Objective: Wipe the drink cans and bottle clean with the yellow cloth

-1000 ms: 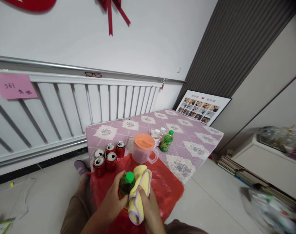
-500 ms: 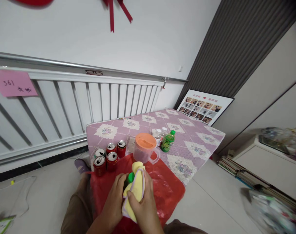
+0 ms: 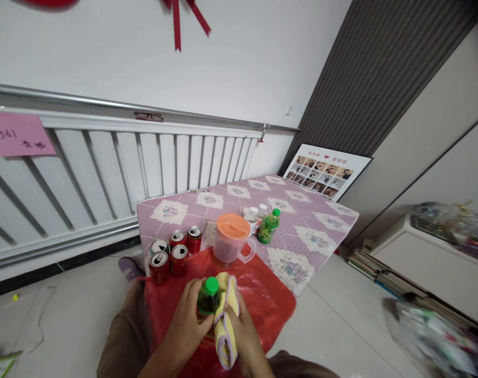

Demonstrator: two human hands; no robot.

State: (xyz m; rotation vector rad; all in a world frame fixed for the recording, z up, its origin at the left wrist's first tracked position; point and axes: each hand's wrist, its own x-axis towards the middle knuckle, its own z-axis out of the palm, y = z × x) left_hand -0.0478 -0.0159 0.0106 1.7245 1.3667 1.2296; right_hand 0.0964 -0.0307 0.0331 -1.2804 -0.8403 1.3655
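My left hand (image 3: 189,320) is wrapped round a green-capped drink bottle (image 3: 209,295), which stands upright over a red plastic sheet (image 3: 272,296). Its lower part is hidden by my fingers and the cloth. In my right hand (image 3: 242,328) is a folded yellow cloth (image 3: 226,320) with a purple edge, held close against the bottle's right side. Just beyond my hands stands a clear plastic jug (image 3: 226,252) with an orange lid. To the left are several opened red drink cans (image 3: 179,260) grouped together.
On the flowered tablecloth (image 3: 315,236), another green bottle (image 3: 269,227) stands behind the jug beside white-capped bottles (image 3: 253,214). A white radiator (image 3: 176,163) runs along the wall. A photo board (image 3: 325,170) leans beyond the table; a white cabinet (image 3: 424,262) is at right.
The cloth has moved off the front of the bottle to its right side, turning more upright. More of the bottle's neck and cap now shows. The view has shifted slightly.
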